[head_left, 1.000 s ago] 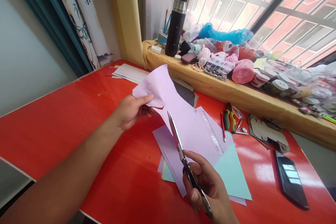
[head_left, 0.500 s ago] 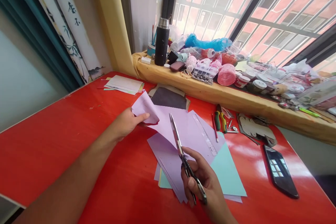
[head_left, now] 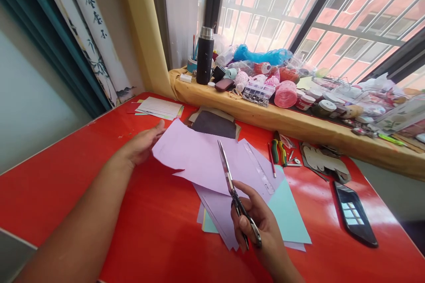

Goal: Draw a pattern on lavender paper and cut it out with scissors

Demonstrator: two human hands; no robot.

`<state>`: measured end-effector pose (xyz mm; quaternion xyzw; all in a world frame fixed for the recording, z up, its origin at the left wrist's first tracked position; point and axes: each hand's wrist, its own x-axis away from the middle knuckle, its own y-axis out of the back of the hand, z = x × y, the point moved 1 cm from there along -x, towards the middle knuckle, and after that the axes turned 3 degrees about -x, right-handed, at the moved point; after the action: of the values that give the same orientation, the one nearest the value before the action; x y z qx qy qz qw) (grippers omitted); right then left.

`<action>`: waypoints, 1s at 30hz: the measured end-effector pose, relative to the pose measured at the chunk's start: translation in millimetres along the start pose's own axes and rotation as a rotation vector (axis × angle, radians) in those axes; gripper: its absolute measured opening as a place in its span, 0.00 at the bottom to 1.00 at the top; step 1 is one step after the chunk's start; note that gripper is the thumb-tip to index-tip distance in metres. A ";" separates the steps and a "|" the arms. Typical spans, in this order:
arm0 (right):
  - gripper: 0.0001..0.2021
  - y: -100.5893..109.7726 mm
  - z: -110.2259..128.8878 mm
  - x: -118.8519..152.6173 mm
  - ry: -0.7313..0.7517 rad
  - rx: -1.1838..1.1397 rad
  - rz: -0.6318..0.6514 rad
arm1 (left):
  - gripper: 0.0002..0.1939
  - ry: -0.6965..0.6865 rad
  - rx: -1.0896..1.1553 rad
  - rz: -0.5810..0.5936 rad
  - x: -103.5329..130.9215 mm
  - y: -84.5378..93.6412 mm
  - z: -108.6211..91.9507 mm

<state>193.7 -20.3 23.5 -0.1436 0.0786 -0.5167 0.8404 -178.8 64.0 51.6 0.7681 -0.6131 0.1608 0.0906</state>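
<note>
A large purple sheet (head_left: 199, 152) with a cut left edge lies partly raised over other paper. Beside its left corner is my left hand (head_left: 144, 143), thumb apart from the fingers, not gripping the sheet. My right hand (head_left: 254, 221) holds metal scissors (head_left: 229, 174) by their handles, blades together and pointing up across the purple paper. Under the sheet are more purple sheets (head_left: 217, 216) and a turquoise sheet (head_left: 292, 216). A clear ruler (head_left: 259, 168) rests on the purple paper at the right, with a red pencil (head_left: 272, 159) close by.
Pliers (head_left: 279, 150), cardboard pieces (head_left: 325, 163) and a black phone (head_left: 355, 214) lie on the red table (head_left: 149, 230) at the right. Behind are a dark sheet (head_left: 214, 124) and a paper stack (head_left: 159, 107). A black flask (head_left: 205, 57) stands on the cluttered sill.
My left hand has let go of the purple sheet and moved left. The folded corner has opened out flatter toward the left. The scissors have barely moved.
</note>
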 end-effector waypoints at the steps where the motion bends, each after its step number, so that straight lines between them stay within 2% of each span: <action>1: 0.34 0.4 -0.5 0.4 0.003 -0.002 -0.001 | 0.32 0.012 -0.034 -0.025 -3.0 -1.2 3.6; 6: 0.36 0.6 1.2 1.9 -0.017 0.042 -0.023 | 0.20 0.039 -0.127 -0.027 -10.7 -8.4 18.5; 13: 0.35 0.7 -0.5 -0.3 0.012 0.013 -0.009 | 0.15 0.054 -0.177 0.017 -6.3 -22.5 20.8; 18: 0.36 -0.3 1.3 0.1 0.001 0.022 -0.041 | 0.14 -0.063 -0.007 -0.090 -1.4 -31.9 9.8; 24: 0.34 -1.6 2.5 0.9 0.009 -0.011 -0.021 | 0.11 -0.208 0.274 -0.245 1.2 -45.0 3.8; 30: 0.37 -4.9 10.3 4.8 -0.051 0.036 -0.050 | 0.07 -0.278 0.423 -0.263 10.3 -52.9 -3.8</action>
<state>194.6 -25.0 34.9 -0.1438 0.0442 -0.5352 0.8312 -125.9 68.2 61.9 0.8577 -0.4673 0.1653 -0.1366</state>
